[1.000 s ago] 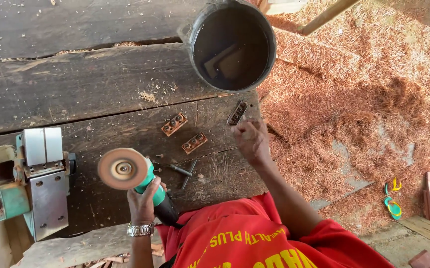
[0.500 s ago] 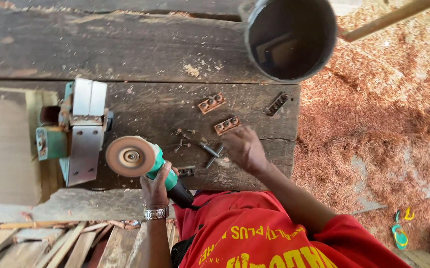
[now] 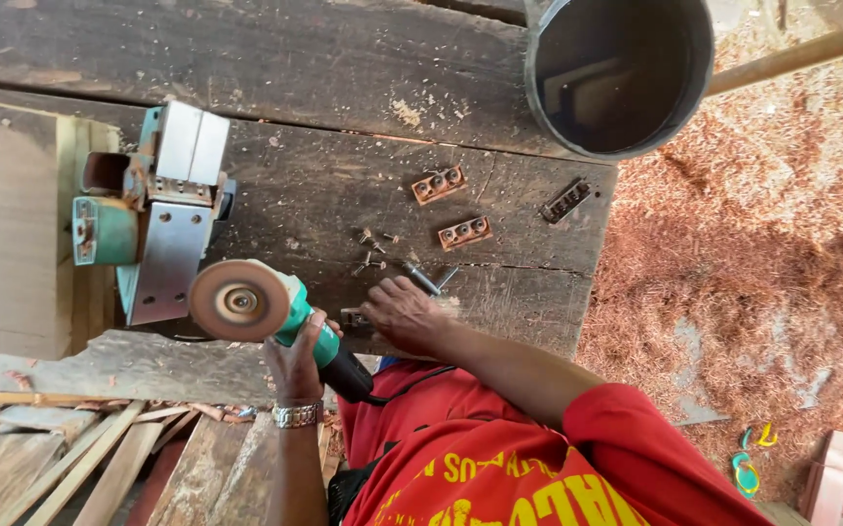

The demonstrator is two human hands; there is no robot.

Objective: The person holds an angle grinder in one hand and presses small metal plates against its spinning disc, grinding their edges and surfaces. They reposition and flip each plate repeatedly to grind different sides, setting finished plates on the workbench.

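My left hand [image 3: 295,365], with a metal watch on the wrist, grips the green body of an angle grinder [image 3: 290,317]. Its round brown sanding disc [image 3: 236,300] faces up, left of the hand. My right hand [image 3: 404,317] lies palm down on the dark wooden bench [image 3: 324,58], fingers loose, fingertips at a small rusty metal piece [image 3: 351,317]. Just beyond the hand lie a short metal bolt [image 3: 426,280] and a few loose screws [image 3: 373,251]. Farther off are two rusty hinges [image 3: 438,183] [image 3: 464,232] and a darker hinge [image 3: 565,200].
A green and grey electric planer [image 3: 153,219] rests on the bench's left part. A black bucket [image 3: 616,73] stands at the far right corner, a wooden pole [image 3: 791,54] beside it. Reddish sawdust [image 3: 733,273] covers the ground on the right. Wood offcuts [image 3: 51,448] lie lower left.
My right hand has drawn back from the dark hinge at the bench's right edge to the small piece near the front edge. The view shifted left. My left hand keeps hold of the grinder.
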